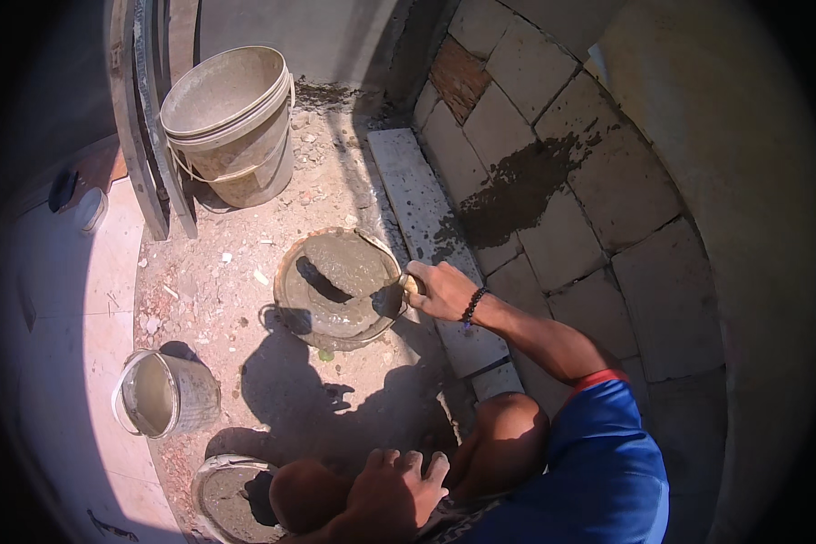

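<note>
A round tub full of wet grey mortar stands on the rubble-strewn ground in front of me. My right hand, with a dark beaded bracelet at its wrist, is closed round the handle of a trowel. The trowel's blade dips into the mortar at the tub's right side. My left hand lies by my knee, its fingers apart and nothing seen in them. Close to my left knee is a second bucket of mortar, partly hidden by my leg.
A small grey bucket stands at the left. Farther back is a large dirty bucket beside upright planks. A pale slab edges the tiled wall on the right, which bears a wet mortar splash.
</note>
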The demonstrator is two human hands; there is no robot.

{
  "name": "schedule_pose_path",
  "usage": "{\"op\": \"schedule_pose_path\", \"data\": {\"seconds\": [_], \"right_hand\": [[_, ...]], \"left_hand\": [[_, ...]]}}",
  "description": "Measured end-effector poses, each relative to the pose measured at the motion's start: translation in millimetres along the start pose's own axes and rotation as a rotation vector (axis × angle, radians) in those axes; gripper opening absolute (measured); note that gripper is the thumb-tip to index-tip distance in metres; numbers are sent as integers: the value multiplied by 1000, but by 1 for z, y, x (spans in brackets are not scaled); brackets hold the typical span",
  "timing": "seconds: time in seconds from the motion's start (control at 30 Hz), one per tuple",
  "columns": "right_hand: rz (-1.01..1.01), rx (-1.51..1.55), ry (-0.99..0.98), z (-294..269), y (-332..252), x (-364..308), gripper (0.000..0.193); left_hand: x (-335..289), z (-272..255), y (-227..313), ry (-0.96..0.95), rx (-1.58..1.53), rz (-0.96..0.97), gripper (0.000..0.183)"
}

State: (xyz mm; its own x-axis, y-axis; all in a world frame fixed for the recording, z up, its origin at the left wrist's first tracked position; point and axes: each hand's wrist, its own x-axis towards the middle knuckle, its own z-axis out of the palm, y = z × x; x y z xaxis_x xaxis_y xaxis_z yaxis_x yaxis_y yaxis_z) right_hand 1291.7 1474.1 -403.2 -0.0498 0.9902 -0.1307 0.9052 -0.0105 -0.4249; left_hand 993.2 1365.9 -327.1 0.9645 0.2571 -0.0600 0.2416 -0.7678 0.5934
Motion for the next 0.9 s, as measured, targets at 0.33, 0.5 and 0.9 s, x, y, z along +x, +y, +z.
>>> {"op": "schedule_pose_path", "data": {"seconds": [0.33, 0.5, 0.9], "right_hand": [[-34, 346, 67, -200, -81, -70, 39], [156, 981, -2, -206, -8, -79, 32], [546, 108, 429, -200, 44, -112, 34]], "left_hand": [[18, 3, -6, -80, 34, 47, 40], [15, -1, -10, -68, 25, 29, 42], [10, 4, -9, -66, 43, 41, 42]]}}
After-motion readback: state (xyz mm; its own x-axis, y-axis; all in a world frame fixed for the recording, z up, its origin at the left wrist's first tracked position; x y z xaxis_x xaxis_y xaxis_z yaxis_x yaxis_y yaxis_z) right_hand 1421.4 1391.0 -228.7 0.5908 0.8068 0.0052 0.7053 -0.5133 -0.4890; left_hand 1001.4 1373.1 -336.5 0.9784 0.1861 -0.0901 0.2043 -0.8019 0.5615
